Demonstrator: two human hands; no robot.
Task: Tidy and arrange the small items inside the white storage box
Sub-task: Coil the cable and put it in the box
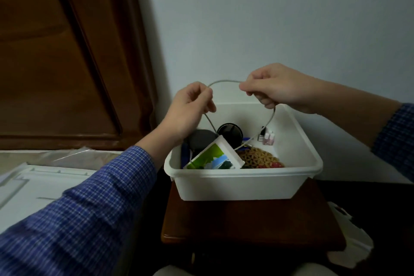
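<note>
Cable (224, 81) pinched by left hand (190, 107) & right hand (275, 87), frame centre
Could snag card (215, 157) or tip bottles (267, 138) in box (235, 186) if pulled

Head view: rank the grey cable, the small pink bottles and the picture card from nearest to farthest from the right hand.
From the right hand:
1. Grey cable, pinched in its fingers.
2. Small pink bottles, below it at the box's back right.
3. Picture card, lower left, leaning near the front wall.

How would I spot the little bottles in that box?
Find the white box on the brown stool. Look by its far right inner wall, beyond the woven mat. The small bottles stand upright there, pale pink with white caps.
</note>
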